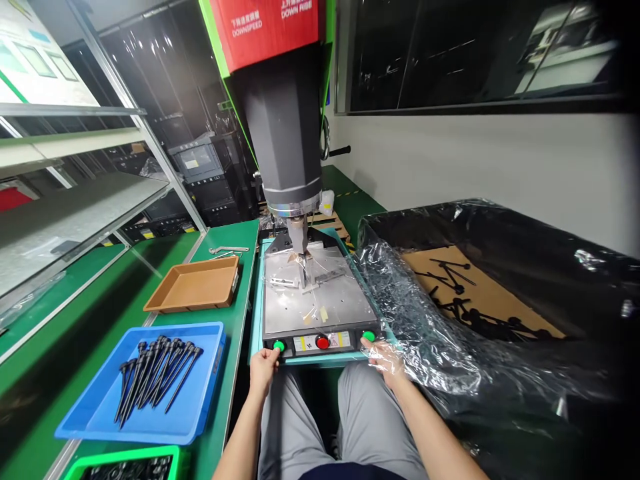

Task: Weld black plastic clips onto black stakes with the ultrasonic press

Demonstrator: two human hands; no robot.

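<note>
My left hand (pixel 264 371) is curled at the front left corner of a bench-top press, its thumb on the left green button (pixel 279 345). At the other corner, my right hand (pixel 386 360) has its thumb on the right green button (pixel 369 336), with the other fingers partly hidden. Between them sits a red button (pixel 323 342). Behind the buttons lies the press's metal base plate (pixel 285 313). A metal tool head (pixel 299 235) points down over a small fixture (pixel 307 280) on the plate; whether it touches a part there, I cannot tell.
On the green table at left are a brown tray (pixel 193 285), a blue tray (pixel 200 400) with several black stemmed parts (pixel 155 373), a green bin (pixel 177 460) and a wrench (pixel 229 250). At right, a plastic-lined box (pixel 450 373) holds black parts on cardboard (pixel 500 313).
</note>
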